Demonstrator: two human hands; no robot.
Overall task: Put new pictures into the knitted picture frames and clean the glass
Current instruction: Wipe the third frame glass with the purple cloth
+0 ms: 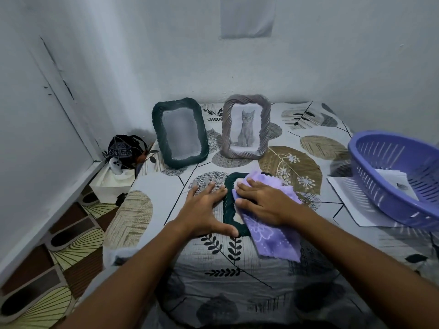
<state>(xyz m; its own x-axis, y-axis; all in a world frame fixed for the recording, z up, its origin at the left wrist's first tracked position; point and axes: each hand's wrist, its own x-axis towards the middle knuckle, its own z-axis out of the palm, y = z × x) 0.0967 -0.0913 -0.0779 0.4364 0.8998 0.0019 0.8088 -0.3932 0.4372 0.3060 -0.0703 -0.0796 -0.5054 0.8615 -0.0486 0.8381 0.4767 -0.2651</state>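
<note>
Near the middle of the bed, toward its front edge: dark green knitted frame lying flat, glass side up. Left hand spread flat beside the frame's left rim, fingers straight, thumb touching the lower left corner; grip wide, bracing rather than holding. Right hand pressed flat on a purple cloth spread over the frame's right half; fingers extended, no pinch visible. Glass mostly hidden under cloth and hand; whether a picture sits behind it cannot be told.

Toward the far edge: second dark green frame standing propped and tilted back, no picture discernible in it. Just beside it, to the right: grey frame standing, with cat picture already inserted. At the right edge: purple basket on white sheets, more sheets inside.

Handling, as judged: frame light; knitted surround soft and yielding; glass stiff, smooth, fragile. Likely to slide on bedding under wiping, hence bracing at the rim. Take hold by the outer knitted border, never by the pane. Moderate pressure only; soft mattress gives poor support beneath glass.
</note>
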